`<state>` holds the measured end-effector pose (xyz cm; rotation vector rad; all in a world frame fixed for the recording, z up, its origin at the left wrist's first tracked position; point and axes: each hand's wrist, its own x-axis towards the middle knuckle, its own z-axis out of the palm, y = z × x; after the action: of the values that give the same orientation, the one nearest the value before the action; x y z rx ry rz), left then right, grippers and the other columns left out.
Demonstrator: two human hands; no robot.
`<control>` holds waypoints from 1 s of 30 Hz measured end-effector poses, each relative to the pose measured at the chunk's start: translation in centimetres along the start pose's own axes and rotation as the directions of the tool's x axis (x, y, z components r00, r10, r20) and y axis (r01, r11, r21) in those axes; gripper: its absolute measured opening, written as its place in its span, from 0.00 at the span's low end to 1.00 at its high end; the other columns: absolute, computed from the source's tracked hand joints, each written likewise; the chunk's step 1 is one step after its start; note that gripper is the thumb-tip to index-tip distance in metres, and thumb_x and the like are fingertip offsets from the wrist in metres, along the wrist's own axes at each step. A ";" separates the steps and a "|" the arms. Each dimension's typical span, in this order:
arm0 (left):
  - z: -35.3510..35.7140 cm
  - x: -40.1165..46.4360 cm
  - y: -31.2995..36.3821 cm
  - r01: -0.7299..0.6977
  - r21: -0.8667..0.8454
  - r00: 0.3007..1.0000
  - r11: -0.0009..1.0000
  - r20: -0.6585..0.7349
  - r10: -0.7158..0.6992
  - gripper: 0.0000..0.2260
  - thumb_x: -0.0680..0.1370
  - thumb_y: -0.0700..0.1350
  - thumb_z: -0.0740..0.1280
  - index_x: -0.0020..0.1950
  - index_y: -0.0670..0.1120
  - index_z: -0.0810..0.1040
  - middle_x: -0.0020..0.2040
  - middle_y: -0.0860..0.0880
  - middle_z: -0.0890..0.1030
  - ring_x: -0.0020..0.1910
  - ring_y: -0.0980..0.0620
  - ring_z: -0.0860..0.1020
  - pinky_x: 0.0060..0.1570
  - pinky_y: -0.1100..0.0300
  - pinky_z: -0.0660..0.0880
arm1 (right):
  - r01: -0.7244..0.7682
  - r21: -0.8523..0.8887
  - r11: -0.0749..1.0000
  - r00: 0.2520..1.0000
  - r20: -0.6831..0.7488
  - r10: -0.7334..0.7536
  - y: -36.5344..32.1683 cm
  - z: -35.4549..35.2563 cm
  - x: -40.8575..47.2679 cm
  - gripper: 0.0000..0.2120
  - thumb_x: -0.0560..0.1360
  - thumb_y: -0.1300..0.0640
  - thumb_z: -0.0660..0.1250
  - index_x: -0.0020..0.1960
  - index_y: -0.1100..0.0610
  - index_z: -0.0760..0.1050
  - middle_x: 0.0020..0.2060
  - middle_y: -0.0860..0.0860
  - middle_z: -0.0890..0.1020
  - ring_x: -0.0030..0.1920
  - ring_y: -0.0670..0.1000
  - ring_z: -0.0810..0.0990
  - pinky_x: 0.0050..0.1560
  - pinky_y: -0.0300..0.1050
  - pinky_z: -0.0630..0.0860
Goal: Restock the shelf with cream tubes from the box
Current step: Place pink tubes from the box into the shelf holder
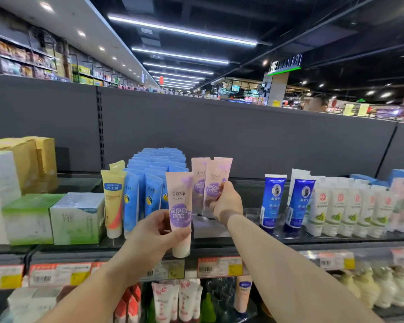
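Note:
My left hand (pixel 153 236) grips one pink cream tube (pixel 180 206) with a purple label, held upright in front of the top shelf (pixel 219 247). My right hand (pixel 226 201) reaches further in and is closed around pink cream tubes (pixel 216 176) of the same kind, standing cap-down in the gap on the shelf. At least two tubes show there, one partly behind the other. The box is out of view.
Blue tubes (pixel 154 173) and a yellow tube (pixel 113 201) stand left of the gap; dark blue tubes (pixel 274 201) and white tubes (pixel 350 210) stand to the right. Green and white cartons (pixel 77 217) sit far left. Price tags (pixel 219 266) line the edge; more products fill the shelf below.

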<state>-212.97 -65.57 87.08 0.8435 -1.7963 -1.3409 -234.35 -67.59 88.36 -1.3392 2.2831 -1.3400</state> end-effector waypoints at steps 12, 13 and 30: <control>0.7 0.8 0.5 0.018 0.032 0.999 0.999 -0.044 -0.016 0.13 0.72 0.52 0.74 0.54 0.56 0.77 0.48 0.55 0.85 0.47 0.58 0.83 0.47 0.59 0.80 | -0.076 0.124 0.989 0.992 -0.088 0.087 -1.1 -1.2 -0.5 0.13 0.75 0.56 0.71 0.54 0.54 0.69 0.54 0.51 0.78 0.53 0.51 0.78 0.51 0.44 0.77; 1.1 1.0 0.7 0.015 0.024 0.998 1.000 -0.057 -0.014 0.14 0.72 0.52 0.74 0.55 0.55 0.77 0.48 0.55 0.85 0.47 0.56 0.83 0.48 0.56 0.81 | -0.042 0.156 0.987 0.994 -0.088 0.057 -1.2 -1.6 -1.1 0.10 0.75 0.57 0.71 0.52 0.53 0.70 0.53 0.51 0.79 0.52 0.50 0.78 0.52 0.46 0.79; 4.8 2.1 2.2 -0.126 0.446 0.987 0.886 -0.034 0.158 0.13 0.81 0.52 0.61 0.65 0.55 0.76 0.53 0.60 0.78 0.51 0.61 0.76 0.55 0.60 0.75 | 0.170 0.196 0.966 0.977 0.091 -0.191 -0.7 -5.2 -3.1 0.17 0.73 0.55 0.73 0.60 0.51 0.73 0.50 0.44 0.82 0.48 0.43 0.80 0.49 0.37 0.77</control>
<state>-218.29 -64.41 88.66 0.9573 -2.0998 -0.8037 -234.92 -62.11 91.10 -1.5442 1.9495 -1.4563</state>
